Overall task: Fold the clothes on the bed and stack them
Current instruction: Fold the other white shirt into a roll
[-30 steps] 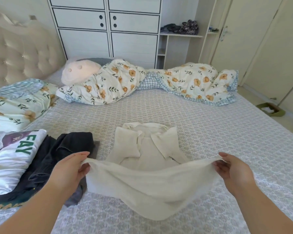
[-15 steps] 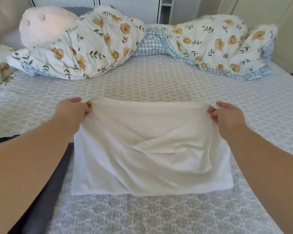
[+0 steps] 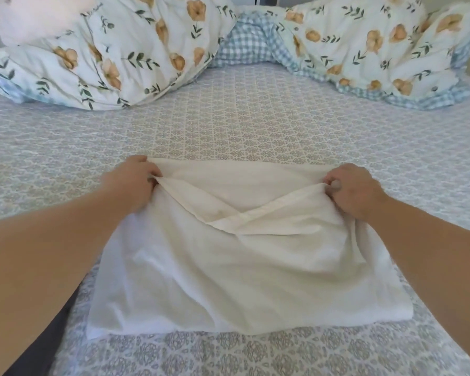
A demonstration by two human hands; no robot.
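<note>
A cream-white garment (image 3: 242, 272) lies on the patterned bed sheet (image 3: 242, 126), its lower half doubled over its upper part into a rough rectangle. My left hand (image 3: 132, 183) pinches the folded edge at the far left corner. At the far right corner my right hand (image 3: 353, 189) grips the same edge with curled fingers. Both hands are low, at the cloth's far end. The hem sags in a shallow V between them.
A floral and checked duvet (image 3: 364, 44) is bunched across the far side of the bed, with a pale pink pillow (image 3: 33, 14) at the far left. Dark clothing (image 3: 44, 346) shows under my left forearm at the near left.
My hands carried the garment's lower hem away from me and over its upper part, then lowered it onto the bed. The camera dipped closer, so the wardrobe and the clothes pile left the view.
</note>
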